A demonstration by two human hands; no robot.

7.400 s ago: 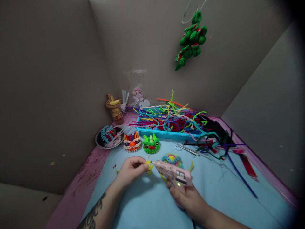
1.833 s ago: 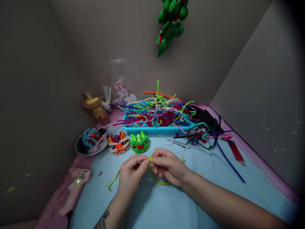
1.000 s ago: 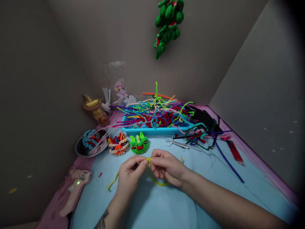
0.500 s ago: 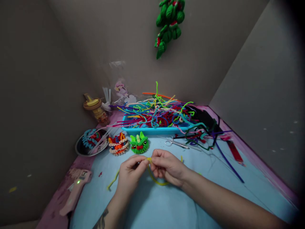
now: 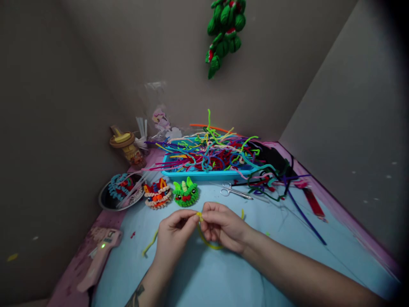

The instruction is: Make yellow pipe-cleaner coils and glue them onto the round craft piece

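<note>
- Blue-covered desk beneath grey walls.
- Left hand and right hand pinch a small yellow piece between them — pressure is best light, even and steady.

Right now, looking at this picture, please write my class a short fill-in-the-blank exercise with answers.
The left hand and right hand pinch a small piece coloured ____.
The glue gun lies on the person's ____ side.
The scissors lie to the ____ of the green toy.
The tray of colourful sticks is ____.
Missing words: yellow; left; right; blue.
</note>
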